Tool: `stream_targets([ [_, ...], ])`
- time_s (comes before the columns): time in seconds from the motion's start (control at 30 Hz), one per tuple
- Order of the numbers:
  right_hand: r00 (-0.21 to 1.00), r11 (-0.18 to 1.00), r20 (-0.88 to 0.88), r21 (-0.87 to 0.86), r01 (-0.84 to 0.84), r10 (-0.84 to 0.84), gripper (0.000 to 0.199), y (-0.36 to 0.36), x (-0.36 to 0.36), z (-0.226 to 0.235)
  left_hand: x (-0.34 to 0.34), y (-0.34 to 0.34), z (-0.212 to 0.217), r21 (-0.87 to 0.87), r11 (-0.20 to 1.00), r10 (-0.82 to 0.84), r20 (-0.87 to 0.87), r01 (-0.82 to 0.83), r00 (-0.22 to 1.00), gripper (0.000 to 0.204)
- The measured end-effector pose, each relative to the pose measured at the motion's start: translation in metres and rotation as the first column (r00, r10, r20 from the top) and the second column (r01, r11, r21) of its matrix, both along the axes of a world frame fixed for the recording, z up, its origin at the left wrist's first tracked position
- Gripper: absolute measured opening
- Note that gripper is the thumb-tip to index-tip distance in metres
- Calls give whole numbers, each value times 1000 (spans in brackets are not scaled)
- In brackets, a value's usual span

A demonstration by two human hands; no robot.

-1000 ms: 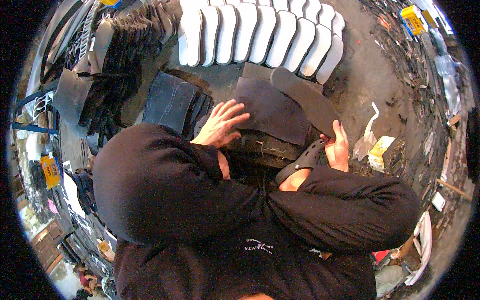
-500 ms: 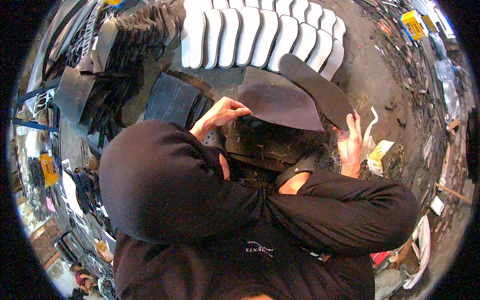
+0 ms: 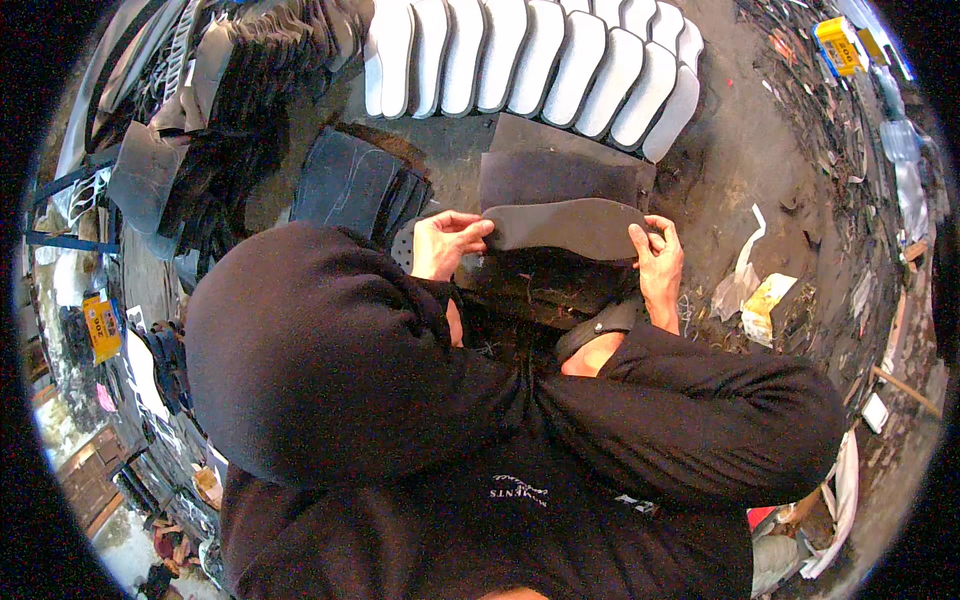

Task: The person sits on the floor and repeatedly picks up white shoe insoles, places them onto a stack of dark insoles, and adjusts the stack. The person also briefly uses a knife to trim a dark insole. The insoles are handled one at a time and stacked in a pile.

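A dark grey, sole-shaped piece (image 3: 567, 230) lies crosswise in front of me, its long side facing me. My left hand (image 3: 447, 245) pinches its left end between thumb and fingers. At the other end my right hand (image 3: 659, 262) grips it, fingertips on the edge. Just beyond, dark flat sheets (image 3: 560, 175) rest in a loose stack, partly covered by the sole. Below the sole is a dark, debris-strewn surface between my knees.
White-topped soles (image 3: 510, 60) stand in overlapping rows on the floor ahead. Left of my hands are dark sheets with curved marked lines (image 3: 345, 180) and tall stacks of dark offcuts (image 3: 190, 160). Scraps and a crumpled yellow-white wrapper (image 3: 765, 305) litter the right side.
My right hand has swung the sole leftward and toward me, turning it crosswise over the sheets. My left hand has left the sheet's edge and now holds the sole's left end.
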State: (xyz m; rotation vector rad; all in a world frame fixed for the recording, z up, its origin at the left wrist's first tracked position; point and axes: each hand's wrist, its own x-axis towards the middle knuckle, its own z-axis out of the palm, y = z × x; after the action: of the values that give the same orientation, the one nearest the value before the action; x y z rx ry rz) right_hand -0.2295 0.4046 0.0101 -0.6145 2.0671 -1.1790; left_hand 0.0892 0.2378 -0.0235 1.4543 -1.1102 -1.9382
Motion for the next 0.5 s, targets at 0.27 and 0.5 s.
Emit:
stream_targets([
  [0.27, 998, 998, -59, -64, -1, -2, 41, 6, -4, -14, -1, 9, 10, -151, 986, -34, 206, 66, 978, 29],
  [0.5, 1000, 997, -11, -71, 9, -10, 39, 12, -4, -18, -2, 9, 5, -185, 978, -43, 264, 94, 963, 27],
])
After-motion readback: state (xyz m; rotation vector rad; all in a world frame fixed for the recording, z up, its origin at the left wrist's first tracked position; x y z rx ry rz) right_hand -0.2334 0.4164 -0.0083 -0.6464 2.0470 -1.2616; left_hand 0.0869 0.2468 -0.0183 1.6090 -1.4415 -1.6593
